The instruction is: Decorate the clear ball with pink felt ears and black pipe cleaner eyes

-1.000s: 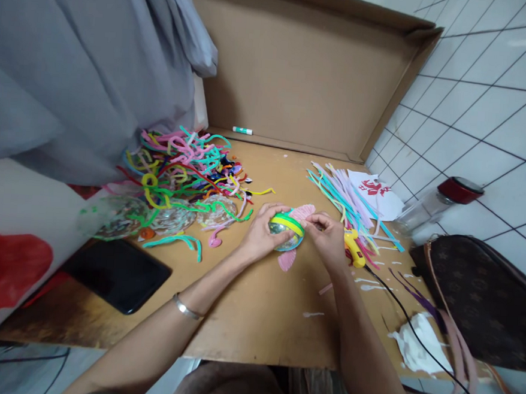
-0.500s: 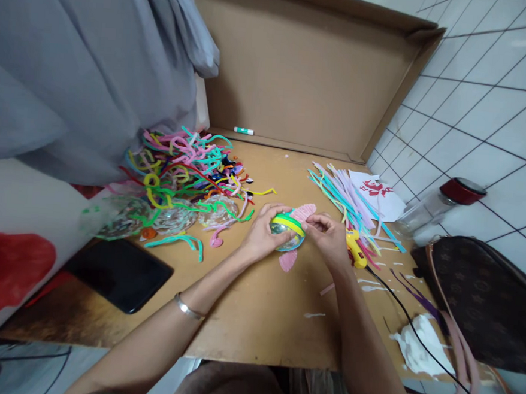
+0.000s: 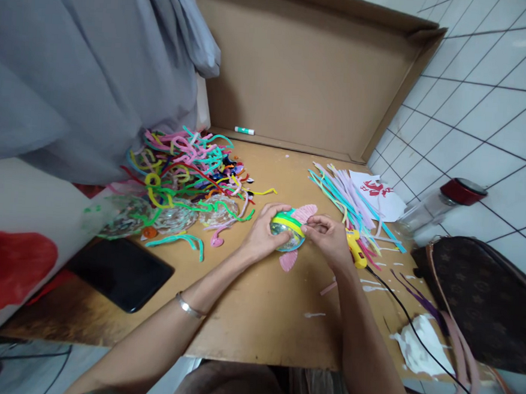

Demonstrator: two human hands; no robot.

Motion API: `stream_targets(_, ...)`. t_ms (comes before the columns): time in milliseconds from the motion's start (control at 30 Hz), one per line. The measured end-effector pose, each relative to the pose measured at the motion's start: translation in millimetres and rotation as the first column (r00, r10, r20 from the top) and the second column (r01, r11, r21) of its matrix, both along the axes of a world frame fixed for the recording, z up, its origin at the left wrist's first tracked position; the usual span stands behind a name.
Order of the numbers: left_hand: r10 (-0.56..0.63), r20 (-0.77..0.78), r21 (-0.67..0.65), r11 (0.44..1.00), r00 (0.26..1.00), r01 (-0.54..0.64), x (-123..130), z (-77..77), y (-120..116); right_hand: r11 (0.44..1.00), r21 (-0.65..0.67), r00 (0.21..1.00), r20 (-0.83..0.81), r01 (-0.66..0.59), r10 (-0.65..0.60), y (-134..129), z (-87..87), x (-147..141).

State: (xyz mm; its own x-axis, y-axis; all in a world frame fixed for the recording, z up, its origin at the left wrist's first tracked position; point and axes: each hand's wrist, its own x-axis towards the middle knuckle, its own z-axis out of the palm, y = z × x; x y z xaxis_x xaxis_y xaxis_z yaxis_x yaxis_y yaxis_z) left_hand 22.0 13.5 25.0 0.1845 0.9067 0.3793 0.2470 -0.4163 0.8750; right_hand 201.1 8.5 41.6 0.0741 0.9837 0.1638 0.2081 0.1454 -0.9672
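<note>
My left hand [image 3: 264,236] is wrapped round a clear plastic ball [image 3: 282,239], its thumb across the lower front. Green and yellow pipe cleaner bands circle the ball's upper part. A pink fin-shaped piece [image 3: 306,212] sticks out at the upper right and another pink piece [image 3: 288,260] at the bottom. At the ball's right edge, my right hand [image 3: 330,239] is closed, with thumb and finger pinched on the end of the yellow pipe cleaner [image 3: 294,226]. The fingers partly hide that end. Beside my right wrist lies a yellow glue gun [image 3: 357,249].
Tangled pipe cleaners [image 3: 188,162] and clear plastic pieces [image 3: 174,218] lie on the left, near a black tablet [image 3: 122,274]. On the right are straight pipe cleaners [image 3: 346,194], a bottle [image 3: 437,206], a brown bag [image 3: 481,302], white tissue [image 3: 421,346] and the gun's cord [image 3: 400,302].
My right fingertips have shifted slightly from beside the upper pink fin to the end of the yellow band. My left hand keeps its hold on the ball.
</note>
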Motion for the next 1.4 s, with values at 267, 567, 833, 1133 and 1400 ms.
stream_targets(267,0.061,-0.006,-0.023,0.998,0.998,-0.061,2,-7.4,5,1.0,-0.001,1.0,0.006,0.013,-0.013,2,-2.3,3)
stream_targets(567,0.028,-0.01,-0.149,0.988,1.0,-0.03,0,-1.8,1,0.996,0.053,0.994,0.077,0.073,-0.077,1,1.6,9)
stream_targets(833,0.006,0.05,-0.157,0.988,0.999,0.002,-1,-3.9,1,0.92,0.204,0.917,0.153,0.335,-0.368,3,3.9,22)
stream_targets(1133,-0.005,0.071,-0.173,0.985,0.997,0.017,-2,-4.1,2,0.93,0.218,0.916,0.211,0.295,-0.34,1,2.7,16)
stream_targets(1400,0.028,0.039,-0.167,0.986,0.999,-0.021,0,-4.9,3,0.932,0.234,0.906,0.261,0.276,-0.334,0,3.3,14)
